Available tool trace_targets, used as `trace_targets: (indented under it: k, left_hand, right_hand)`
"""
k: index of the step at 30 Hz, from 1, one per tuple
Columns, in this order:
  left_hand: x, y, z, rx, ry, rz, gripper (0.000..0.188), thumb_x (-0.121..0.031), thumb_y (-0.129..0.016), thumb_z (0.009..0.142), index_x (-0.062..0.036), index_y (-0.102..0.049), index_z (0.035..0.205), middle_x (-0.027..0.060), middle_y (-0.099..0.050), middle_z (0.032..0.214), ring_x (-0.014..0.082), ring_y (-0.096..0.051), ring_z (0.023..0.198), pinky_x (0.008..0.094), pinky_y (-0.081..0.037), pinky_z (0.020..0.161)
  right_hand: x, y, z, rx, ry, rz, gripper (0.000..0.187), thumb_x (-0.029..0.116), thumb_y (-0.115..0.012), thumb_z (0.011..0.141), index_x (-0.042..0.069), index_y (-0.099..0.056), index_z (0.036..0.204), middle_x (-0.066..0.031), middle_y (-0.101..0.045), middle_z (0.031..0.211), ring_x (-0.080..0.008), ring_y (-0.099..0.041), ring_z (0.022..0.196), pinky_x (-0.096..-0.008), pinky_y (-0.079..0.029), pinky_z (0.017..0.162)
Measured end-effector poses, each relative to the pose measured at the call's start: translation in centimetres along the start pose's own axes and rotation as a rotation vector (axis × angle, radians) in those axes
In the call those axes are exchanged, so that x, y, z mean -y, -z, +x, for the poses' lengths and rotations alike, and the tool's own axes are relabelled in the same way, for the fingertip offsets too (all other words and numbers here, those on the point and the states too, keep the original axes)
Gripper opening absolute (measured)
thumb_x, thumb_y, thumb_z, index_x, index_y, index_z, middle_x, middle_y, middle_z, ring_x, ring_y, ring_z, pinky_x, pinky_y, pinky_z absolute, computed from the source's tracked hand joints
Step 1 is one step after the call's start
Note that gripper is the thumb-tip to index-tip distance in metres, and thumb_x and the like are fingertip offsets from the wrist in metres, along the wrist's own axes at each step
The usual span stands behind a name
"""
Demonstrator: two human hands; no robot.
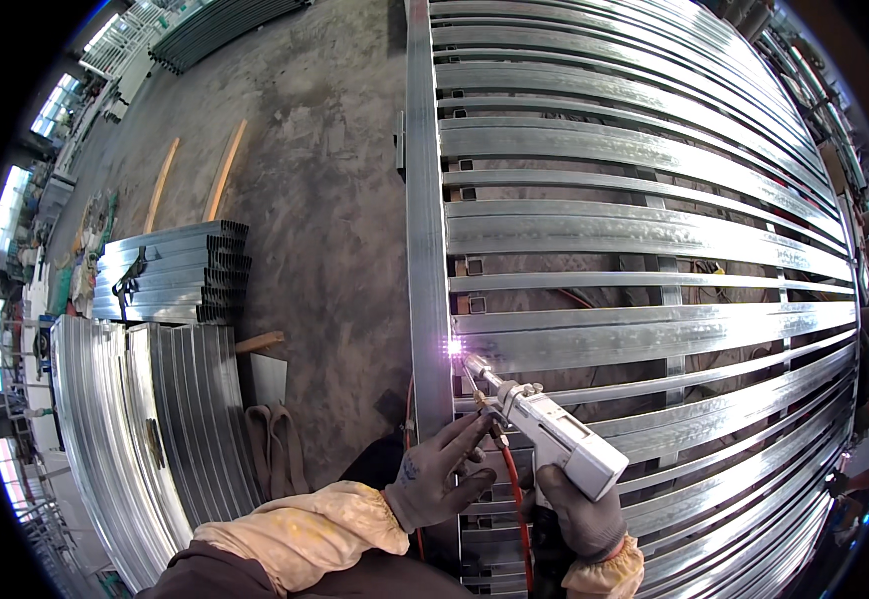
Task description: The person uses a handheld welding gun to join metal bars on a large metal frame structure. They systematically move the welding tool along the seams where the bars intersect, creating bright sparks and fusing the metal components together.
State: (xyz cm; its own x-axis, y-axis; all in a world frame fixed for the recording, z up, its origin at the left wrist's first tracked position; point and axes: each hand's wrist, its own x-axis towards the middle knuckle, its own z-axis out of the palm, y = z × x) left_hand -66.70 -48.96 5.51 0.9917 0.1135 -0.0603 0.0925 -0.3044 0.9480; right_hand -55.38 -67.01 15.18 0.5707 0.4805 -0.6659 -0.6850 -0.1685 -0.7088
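Note:
My right hand [586, 511], in a grey glove, is wrapped round the handle of a white and grey welding gun [564, 436]. The gun's metal nozzle points up and left at a bright violet-white weld spot [455, 346]. That spot sits where a flat galvanized crossbar [574, 344] meets the long side rail [428, 250] of a metal frame. My left hand [439, 477], also gloved, is by the rail with its fingers stretched toward the brass fitting under the nozzle and its thumb apart. Whether the fingertips touch the fitting I cannot tell. An orange-red hose [520, 514] hangs below the gun, between my hands.
Parallel crossbars, wide and narrow, fill the right side. Small square tube ends [474, 267] show along the rail. On the left lie a strapped stack of metal channels [170, 275], long metal profiles [145, 419] and wooden strips [225, 170]. Part of another person [849, 484] shows at the right edge.

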Motion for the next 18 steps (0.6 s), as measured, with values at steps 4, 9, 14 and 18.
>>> trace_targets:
  k: [4, 9, 14, 18]
  left_hand:
    - [-0.19, 0.14, 0.02, -0.015, -0.012, -0.017, 0.078, -0.008, -0.075, 0.080, -0.0034, -0.039, 0.149, 0.0215, -0.051, 0.139, 0.0204, -0.069, 0.092, 0.0297, -0.057, 0.076]
    - [0.06, 0.41, 0.01, 0.004, -0.033, -0.007, 0.079, -0.009, -0.076, 0.080, -0.0048, -0.039, 0.150, 0.0226, -0.051, 0.140, 0.0216, -0.069, 0.092, 0.0303, -0.057, 0.076]
    - [-0.16, 0.55, 0.10, 0.006, -0.047, -0.013, 0.081, -0.009, -0.077, 0.080, -0.0064, -0.038, 0.150, 0.0232, -0.051, 0.140, 0.0209, -0.069, 0.092, 0.0293, -0.058, 0.075]
    - [0.09, 0.45, -0.05, 0.013, -0.032, -0.035, 0.082, -0.008, -0.078, 0.079, -0.0073, -0.037, 0.151, 0.0229, -0.050, 0.141, 0.0195, -0.069, 0.092, 0.0287, -0.058, 0.074]
  right_hand:
    - [-0.04, 0.03, 0.10, 0.022, 0.007, -0.042, 0.032, 0.010, -0.059, 0.094, -0.006, -0.054, 0.121, -0.0077, -0.065, 0.089, -0.0141, -0.065, 0.073, -0.0271, -0.053, 0.064]
    - [-0.14, -0.06, -0.25, -0.009, 0.000, -0.041, 0.031, 0.010, -0.060, 0.094, -0.006, -0.054, 0.120, -0.0087, -0.065, 0.088, -0.0144, -0.065, 0.072, -0.0279, -0.053, 0.063]
    - [0.18, -0.11, -0.42, -0.005, -0.003, -0.091, 0.033, 0.012, -0.059, 0.094, -0.006, -0.054, 0.121, -0.0089, -0.065, 0.089, -0.0150, -0.065, 0.072, -0.0286, -0.053, 0.064]
    - [0.25, -0.15, -0.45, 0.009, 0.003, -0.091, 0.035, 0.013, -0.058, 0.095, -0.006, -0.052, 0.124, -0.0085, -0.064, 0.089, -0.0147, -0.065, 0.072, -0.0282, -0.053, 0.064]
